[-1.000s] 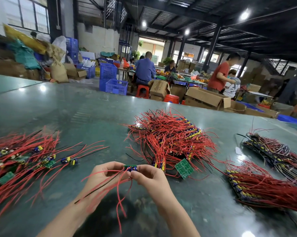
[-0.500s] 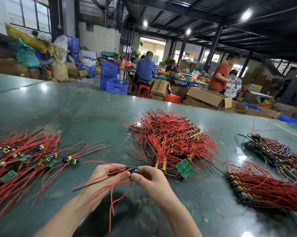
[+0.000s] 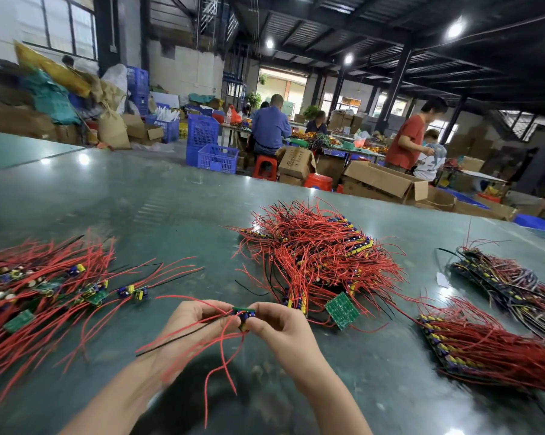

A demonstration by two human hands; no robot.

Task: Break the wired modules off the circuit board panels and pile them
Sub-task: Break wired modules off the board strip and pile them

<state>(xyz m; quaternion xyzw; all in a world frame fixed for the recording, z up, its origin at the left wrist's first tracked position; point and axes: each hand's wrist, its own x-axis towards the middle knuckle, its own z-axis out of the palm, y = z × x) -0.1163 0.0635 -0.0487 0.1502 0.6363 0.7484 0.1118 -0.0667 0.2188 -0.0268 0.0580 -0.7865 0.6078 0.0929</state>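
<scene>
Pinching one small panel piece [image 3: 243, 313], both hands, left hand [image 3: 192, 328] and right hand [image 3: 283, 328]; freed modules [image 3: 42, 287] at nine o'clock, unbroken panels [image 3: 315, 259] at one.

The pile of loose modules [image 3: 29, 296] runs off the left edge, blurred; the wired module [image 3: 243, 313] is mostly hidden between pinching fingertips [image 3: 230, 321].

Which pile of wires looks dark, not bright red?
The far-right pile, beside the table's right edge. Its wires look dull and blackish; the other piles are bright red.

Ceiling lamps [image 3: 455, 26] glare on the tabletop [image 3: 139, 199]; edges blurred, bowed.
</scene>
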